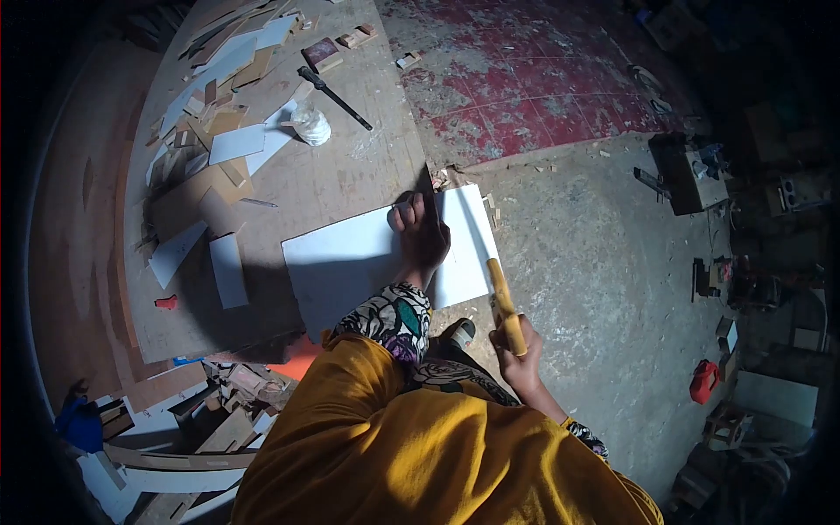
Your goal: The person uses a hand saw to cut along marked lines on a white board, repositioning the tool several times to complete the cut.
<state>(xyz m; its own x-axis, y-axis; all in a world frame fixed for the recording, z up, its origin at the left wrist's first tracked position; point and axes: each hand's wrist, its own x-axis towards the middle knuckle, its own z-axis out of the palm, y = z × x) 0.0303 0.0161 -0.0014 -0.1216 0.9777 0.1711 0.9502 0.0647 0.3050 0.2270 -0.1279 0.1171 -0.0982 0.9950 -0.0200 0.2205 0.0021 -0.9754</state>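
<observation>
A white board lies across the workbench, its right part sticking out past the bench edge over the floor. My left hand presses down on its top near that edge, fingers apart and slightly bent. My right hand is closed round the handle of a yellow-handled saw, at the overhanging right side of the board. The saw's front end meets the board's right edge in this view, and its blade hardly shows. A bright strip of light falls on the board there.
On the workbench are a hammer, a white plastic cup, a pen and many board offcuts. Scraps pile up below at left. A red jerrycan stands on the floor at right.
</observation>
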